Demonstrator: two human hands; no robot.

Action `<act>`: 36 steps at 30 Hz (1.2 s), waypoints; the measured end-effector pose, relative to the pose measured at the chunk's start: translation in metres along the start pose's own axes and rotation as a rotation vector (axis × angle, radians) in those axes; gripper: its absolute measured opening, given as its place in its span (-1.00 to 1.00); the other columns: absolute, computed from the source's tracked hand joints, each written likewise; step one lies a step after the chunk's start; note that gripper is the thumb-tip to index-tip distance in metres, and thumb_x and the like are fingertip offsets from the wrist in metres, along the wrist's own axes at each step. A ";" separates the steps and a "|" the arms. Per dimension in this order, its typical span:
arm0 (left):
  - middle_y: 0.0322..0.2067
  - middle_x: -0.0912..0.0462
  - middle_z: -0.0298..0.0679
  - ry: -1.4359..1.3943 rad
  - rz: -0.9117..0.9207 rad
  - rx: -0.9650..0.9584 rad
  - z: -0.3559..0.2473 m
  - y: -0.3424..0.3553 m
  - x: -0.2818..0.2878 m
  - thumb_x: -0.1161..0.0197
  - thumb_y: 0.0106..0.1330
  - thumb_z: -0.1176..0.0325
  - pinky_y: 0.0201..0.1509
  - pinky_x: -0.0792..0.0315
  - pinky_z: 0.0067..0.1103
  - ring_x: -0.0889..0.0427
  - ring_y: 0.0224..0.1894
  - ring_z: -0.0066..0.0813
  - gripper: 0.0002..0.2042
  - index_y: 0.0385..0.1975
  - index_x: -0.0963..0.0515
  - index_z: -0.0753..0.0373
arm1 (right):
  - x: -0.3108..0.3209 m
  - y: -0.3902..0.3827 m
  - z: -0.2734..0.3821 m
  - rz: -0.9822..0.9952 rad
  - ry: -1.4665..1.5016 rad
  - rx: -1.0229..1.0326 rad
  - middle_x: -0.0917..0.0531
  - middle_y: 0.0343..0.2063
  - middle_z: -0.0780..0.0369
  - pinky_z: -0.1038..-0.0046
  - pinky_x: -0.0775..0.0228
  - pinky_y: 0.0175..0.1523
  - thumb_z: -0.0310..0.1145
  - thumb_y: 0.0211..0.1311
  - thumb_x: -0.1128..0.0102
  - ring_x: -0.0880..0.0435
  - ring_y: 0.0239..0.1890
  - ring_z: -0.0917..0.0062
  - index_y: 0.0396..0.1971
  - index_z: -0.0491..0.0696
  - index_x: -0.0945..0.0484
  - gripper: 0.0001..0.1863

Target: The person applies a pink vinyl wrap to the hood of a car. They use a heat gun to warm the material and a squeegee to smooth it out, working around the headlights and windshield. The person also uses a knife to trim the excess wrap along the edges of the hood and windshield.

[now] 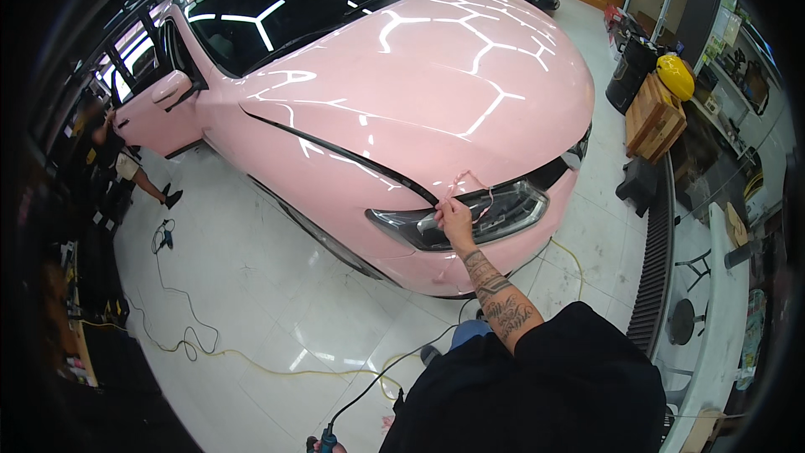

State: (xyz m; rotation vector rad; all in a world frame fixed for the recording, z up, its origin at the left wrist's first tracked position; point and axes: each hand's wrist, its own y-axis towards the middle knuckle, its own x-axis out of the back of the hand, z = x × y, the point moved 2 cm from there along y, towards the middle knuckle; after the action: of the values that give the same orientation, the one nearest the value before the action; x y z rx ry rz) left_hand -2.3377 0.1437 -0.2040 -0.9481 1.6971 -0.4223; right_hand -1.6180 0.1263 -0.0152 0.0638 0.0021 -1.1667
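My right hand (454, 221) reaches to the upper edge of the headlight (495, 210), its fingers pinched on a thin pink strip of film (474, 174). The strip loops loosely from my fingers over the hood edge and the headlight lens. The pink car's hood (436, 75) is down, with a dark gap along its side ending by my fingertips. At the bottom edge, my left hand (339, 448) is mostly cut off, closed on a blue corded hand tool (326, 439). Only part of that tool shows, so its exact kind is unclear.
Black cord and a yellow cable (277, 367) snake over the tiled floor. Another corded tool (168, 238) lies at left. A person (126, 159) is beside the open front door (159, 117). At right stand a wooden crate (654, 122) with a yellow helmet (675, 77) and a counter (713, 310).
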 end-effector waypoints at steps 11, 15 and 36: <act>-0.49 -0.52 -0.24 0.167 0.129 -0.045 -0.010 -0.009 0.010 -0.14 0.01 0.28 -0.10 -0.47 -0.24 -0.53 -0.35 -0.31 -0.79 -0.46 -0.46 0.30 | -0.122 -0.187 -0.016 1.237 -0.270 -0.041 -0.53 -0.61 0.25 0.46 -0.38 -0.47 -0.24 0.35 0.12 -0.51 -0.60 0.57 -0.38 -0.13 -0.49 -0.71; -0.50 -0.51 -0.24 0.205 0.228 -0.140 -0.027 -0.012 0.022 -0.15 0.00 0.27 -0.09 -0.47 -0.22 -0.53 -0.34 -0.31 -0.79 -0.47 -0.46 0.30 | 0.027 -0.173 -0.041 1.401 -0.579 -0.135 -0.54 -0.64 0.21 0.40 -0.36 -0.41 -0.08 0.37 0.15 -0.50 -0.58 0.50 -0.44 -0.10 -0.56 -0.57; -0.46 -0.38 -0.28 1.081 0.939 -0.106 0.227 -0.411 -0.114 -0.10 0.08 0.53 -0.43 -0.39 -0.61 -0.43 -0.53 -0.54 -0.73 -0.19 -0.31 0.31 | 0.312 -0.216 -0.004 0.621 -0.325 -0.248 -0.64 -0.29 0.06 0.40 -0.47 -0.19 -0.23 0.11 -0.26 -0.62 -0.33 0.43 0.14 -0.14 -0.35 -0.40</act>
State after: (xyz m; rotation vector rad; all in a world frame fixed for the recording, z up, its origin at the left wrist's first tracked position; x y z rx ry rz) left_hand -1.9631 0.0182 0.0749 0.2004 2.9021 -0.1845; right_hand -1.6938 -0.2449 -0.0406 -0.3256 -0.1505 -0.5391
